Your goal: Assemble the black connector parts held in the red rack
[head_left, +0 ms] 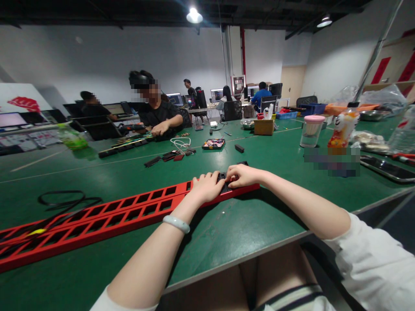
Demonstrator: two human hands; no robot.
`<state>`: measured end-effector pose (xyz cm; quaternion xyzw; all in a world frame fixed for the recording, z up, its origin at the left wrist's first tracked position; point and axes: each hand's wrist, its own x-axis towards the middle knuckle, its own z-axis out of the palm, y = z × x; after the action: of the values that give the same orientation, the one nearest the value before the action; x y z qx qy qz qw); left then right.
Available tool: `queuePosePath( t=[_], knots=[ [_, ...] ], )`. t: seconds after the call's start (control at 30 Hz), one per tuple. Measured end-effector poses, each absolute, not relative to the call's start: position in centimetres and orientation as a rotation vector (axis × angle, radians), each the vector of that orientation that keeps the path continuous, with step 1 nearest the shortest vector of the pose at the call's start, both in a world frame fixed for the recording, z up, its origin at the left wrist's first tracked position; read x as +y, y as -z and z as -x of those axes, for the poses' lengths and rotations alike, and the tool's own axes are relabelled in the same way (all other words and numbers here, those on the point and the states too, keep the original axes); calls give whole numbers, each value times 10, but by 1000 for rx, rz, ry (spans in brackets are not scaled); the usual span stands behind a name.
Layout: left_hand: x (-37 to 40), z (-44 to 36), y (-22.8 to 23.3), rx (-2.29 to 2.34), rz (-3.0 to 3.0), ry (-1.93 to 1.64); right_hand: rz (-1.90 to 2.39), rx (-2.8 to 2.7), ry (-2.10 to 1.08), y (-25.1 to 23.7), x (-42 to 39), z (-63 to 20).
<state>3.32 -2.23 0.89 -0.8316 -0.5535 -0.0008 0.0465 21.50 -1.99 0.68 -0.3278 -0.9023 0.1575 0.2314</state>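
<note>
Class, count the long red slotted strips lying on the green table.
2, side by side: the rear strip and the front strip, both under the hands at their right end.

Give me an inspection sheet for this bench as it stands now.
Surface: green table, long, shared.
Job's things: red slotted rails, side by side; small black part at their right end.
Clutter: pink-lidded jar, snack packet, cardboard box, loose black pieces.
Hands: left hand and right hand both press on the black part; grip hidden.
Cables: black loop; white cord.
Surroundings: seated co-worker opposite, monitors, ceiling lamps.
</note>
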Motion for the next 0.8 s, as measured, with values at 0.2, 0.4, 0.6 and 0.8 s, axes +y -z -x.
queuePosePath(
  t=[0.2, 0.4, 0.6, 0.8],
  knots=[
    [-21, -32, -8, -1682, 2552, 20, 897, -2482, -424, -5, -19, -215],
    [-20, -32, -7, -1683, 2547, 16, 904, -2489, -391, -4, -17, -215],
    [-22, -34, -9, -1705, 2542, 1, 905, -2479, -385, -3, -17, -215],
    [-18, -31, -6, -1648, 2556, 45, 914, -2481, -373, -3, -16, -215]
  ],
)
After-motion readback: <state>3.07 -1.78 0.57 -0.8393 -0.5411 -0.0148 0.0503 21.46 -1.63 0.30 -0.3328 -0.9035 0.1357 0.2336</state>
